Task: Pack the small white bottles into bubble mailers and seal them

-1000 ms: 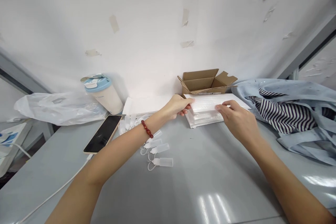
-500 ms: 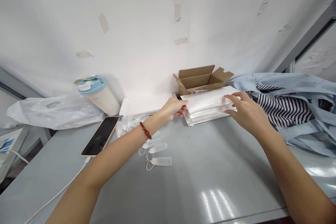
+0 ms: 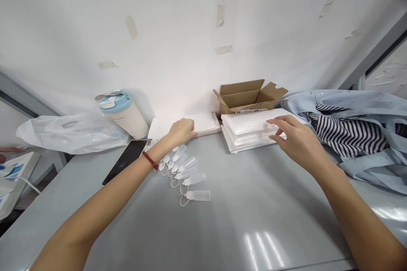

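My left hand [image 3: 179, 131] reaches to a flat white stack [image 3: 203, 123] by the wall, with its fingers curled at that stack's near edge; what they hold, if anything, is hidden. My right hand [image 3: 294, 137] rests on the right part of a stack of white plastic bags [image 3: 248, 129], fingers bent and pinching the top sheet. A row of several small clear bottles with looped caps [image 3: 187, 173] lies on the grey table [image 3: 229, 220] just below my left wrist, which wears a red bead bracelet [image 3: 150, 160].
An open cardboard box [image 3: 248, 95] stands against the white wall behind the bags. A pale blue and striped garment [image 3: 352, 131] lies at the right. At the left are a lidded cup [image 3: 122, 112], a dark phone [image 3: 125, 161] and a clear plastic bag [image 3: 70, 131].
My left hand has let go of the bag stack and moved left to the flat white stack by the wall. My right hand stays on the bags.
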`<state>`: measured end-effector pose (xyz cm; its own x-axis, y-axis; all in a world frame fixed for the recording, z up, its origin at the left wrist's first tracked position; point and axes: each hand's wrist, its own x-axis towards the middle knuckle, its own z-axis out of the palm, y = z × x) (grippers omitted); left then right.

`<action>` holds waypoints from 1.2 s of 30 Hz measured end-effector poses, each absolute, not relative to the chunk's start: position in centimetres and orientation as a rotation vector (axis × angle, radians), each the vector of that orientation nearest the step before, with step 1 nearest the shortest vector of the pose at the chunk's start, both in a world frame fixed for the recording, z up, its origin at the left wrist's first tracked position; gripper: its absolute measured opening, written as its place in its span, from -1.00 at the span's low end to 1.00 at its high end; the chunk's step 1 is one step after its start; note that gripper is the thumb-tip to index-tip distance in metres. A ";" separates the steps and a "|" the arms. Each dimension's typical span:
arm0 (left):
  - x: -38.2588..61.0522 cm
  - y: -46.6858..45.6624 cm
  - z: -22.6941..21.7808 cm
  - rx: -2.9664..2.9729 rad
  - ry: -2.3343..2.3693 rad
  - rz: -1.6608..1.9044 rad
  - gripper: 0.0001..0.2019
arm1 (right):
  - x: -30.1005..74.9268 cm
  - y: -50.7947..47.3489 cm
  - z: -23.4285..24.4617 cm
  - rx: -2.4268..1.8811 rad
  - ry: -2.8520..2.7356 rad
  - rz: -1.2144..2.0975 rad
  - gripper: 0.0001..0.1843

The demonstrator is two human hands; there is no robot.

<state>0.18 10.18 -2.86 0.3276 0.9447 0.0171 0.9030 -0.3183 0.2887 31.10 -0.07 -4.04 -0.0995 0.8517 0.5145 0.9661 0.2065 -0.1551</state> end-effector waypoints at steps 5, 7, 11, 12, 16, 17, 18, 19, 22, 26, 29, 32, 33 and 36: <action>-1.0 10.8 -2.8 2.541 1.732 0.114 -0.78 | 30.5 -0.4 -3.9 -1.609 -2.008 -0.323 -0.71; -1.1 10.9 -2.5 2.602 1.735 0.074 -0.80 | 30.3 -0.5 -3.8 -1.576 -2.015 -0.333 -0.72; -0.9 10.4 -2.3 2.749 1.681 -0.013 -0.87 | 29.3 -0.9 -3.8 -1.510 -2.000 -0.372 -0.75; -0.8 10.1 -2.4 2.793 1.665 -0.034 -0.83 | 28.9 -1.1 -3.8 -1.492 -1.995 -0.386 -0.75; -0.1 9.0 -2.9 2.927 1.694 -0.120 -0.68 | 27.0 -1.7 -4.2 -1.378 -2.013 -0.437 -0.76; 0.1 8.8 -2.9 2.943 1.716 -0.142 -0.64 | 26.6 -1.9 -4.3 -1.335 -2.029 -0.447 -0.76; 0.3 8.6 -2.7 2.954 1.739 -0.164 -0.62 | 26.1 -2.0 -4.5 -1.286 -2.047 -0.457 -0.76; 0.4 8.3 -2.5 2.963 1.762 -0.180 -0.60 | 25.7 -2.2 -4.6 -1.234 -2.065 -0.465 -0.76; 0.2 7.2 -1.3 2.991 1.827 -0.177 -0.60 | 24.6 -2.6 -4.9 -1.091 -2.111 -0.483 -0.72; -1.3 3.1 0.0 3.114 1.894 -0.010 -0.59 | 23.1 -3.3 -5.0 -0.952 -2.153 -0.499 -0.58; -2.3 -1.1 0.0 3.334 1.772 0.275 -0.63 | 21.5 -4.4 -5.2 -0.873 -2.226 -0.565 -0.47; -2.4 -4.1 -1.1 3.608 1.149 0.615 -0.70 | 19.9 -5.7 -5.6 -0.878 -2.305 -0.691 -0.56; -2.5 -4.5 -1.5 3.629 0.950 0.692 -0.71 | 19.7 -6.0 -5.7 -0.879 -2.329 -0.729 -0.61; -3.4 -4.1 -2.6 3.512 0.831 0.796 -0.78 | 19.6 -6.3 -5.8 -0.862 -2.396 -0.773 -0.67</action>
<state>-3.39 -4.08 -2.56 0.8206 0.2821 0.4970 0.5088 -0.7568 -0.4104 19.63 -6.26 -5.79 -0.6888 0.4164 0.5934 0.6847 0.6428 0.3436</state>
